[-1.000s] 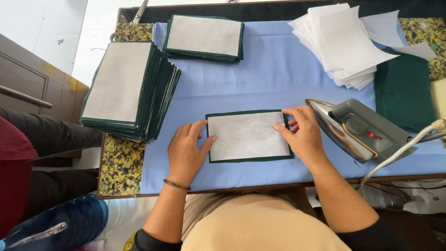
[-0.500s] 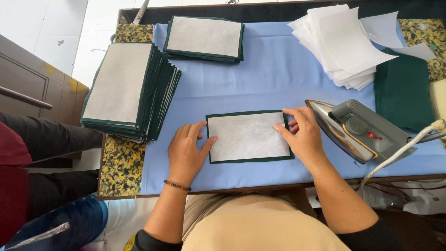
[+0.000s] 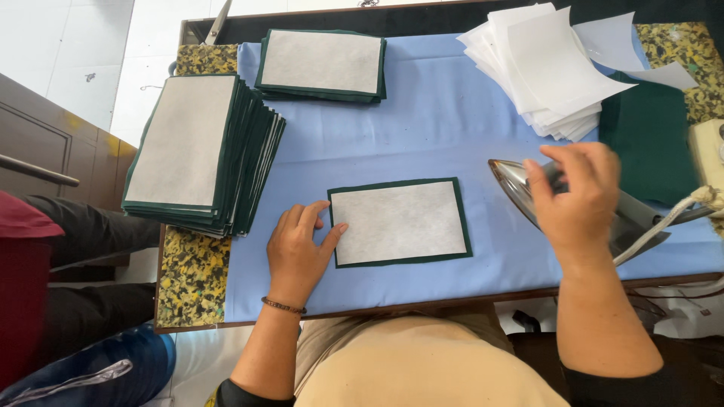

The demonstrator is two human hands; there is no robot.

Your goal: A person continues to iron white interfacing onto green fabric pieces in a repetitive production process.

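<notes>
A long table [image 3: 192, 279] padded in speckled yellow-black foam carries a pale blue cloth [image 3: 445, 128]. Beside the left fingers [image 3: 302, 222] lies a white-faced, green-edged fabric rectangle [image 3: 398, 222]. Under the right fingers [image 3: 562, 169] rests a steel iron [image 3: 520, 181].

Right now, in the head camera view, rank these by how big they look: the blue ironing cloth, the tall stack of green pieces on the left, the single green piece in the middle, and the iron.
1. blue ironing cloth
2. tall stack of green pieces
3. single green piece and iron: unsure, the right hand covers much of the iron.

You have one view only, from the camera on your head, looking almost straight down from close above the blue ironing table [image 3: 452, 120]. Your body fills the 6 o'clock edge; the table's far edge runs along 12 o'clock, floor showing at 10 o'clock.
</notes>
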